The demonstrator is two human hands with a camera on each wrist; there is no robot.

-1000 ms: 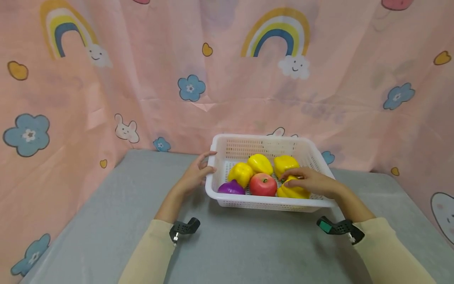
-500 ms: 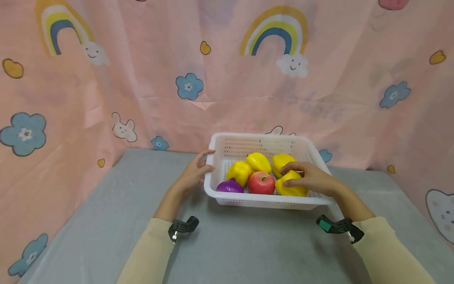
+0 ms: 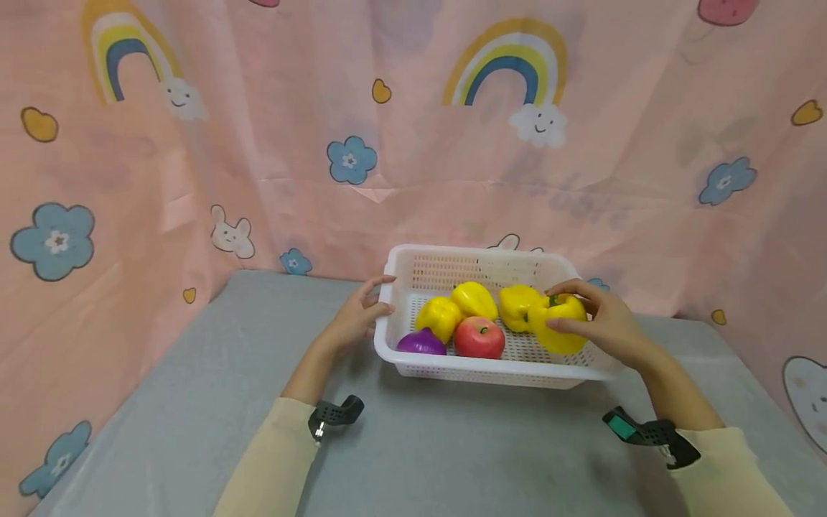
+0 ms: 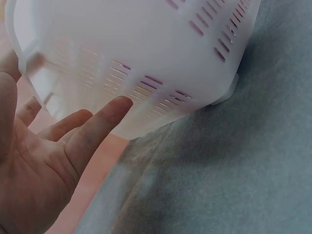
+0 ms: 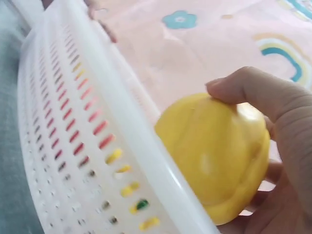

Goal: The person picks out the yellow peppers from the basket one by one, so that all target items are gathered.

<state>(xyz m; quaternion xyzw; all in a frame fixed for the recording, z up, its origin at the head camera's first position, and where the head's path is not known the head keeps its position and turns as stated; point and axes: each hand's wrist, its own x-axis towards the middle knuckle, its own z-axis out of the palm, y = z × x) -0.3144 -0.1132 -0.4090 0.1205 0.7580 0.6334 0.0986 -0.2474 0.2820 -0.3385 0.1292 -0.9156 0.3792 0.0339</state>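
A white plastic basket (image 3: 491, 366) with slotted walls stands on the table. My left hand (image 3: 354, 316) holds its left rim; in the left wrist view several fingers of that hand (image 4: 48, 156) spread along the outside wall. My right hand (image 3: 607, 323) grips a yellow bell pepper (image 3: 561, 334), green stem upward, over the basket's right part. The right wrist view shows the pepper (image 5: 209, 156) overlapped by the rim, with the thumb on top of it. Inside the basket lie a red apple (image 3: 479, 337), a purple onion (image 3: 421, 342), and other yellow peppers (image 3: 439, 318).
Grey cloth covers the table (image 3: 452, 445). Right behind it hangs a pink curtain (image 3: 413, 201) with rainbows and flowers, close to the basket's back rim. A smooth yellow piece (image 3: 474, 300) lies behind the apple, and another yellow pepper (image 3: 517, 307) at the back right.
My right hand has taken hold of the front right yellow pepper, lifted it and moved right with it. The basket's front right floor is now exposed. My left hand stays at the rim.
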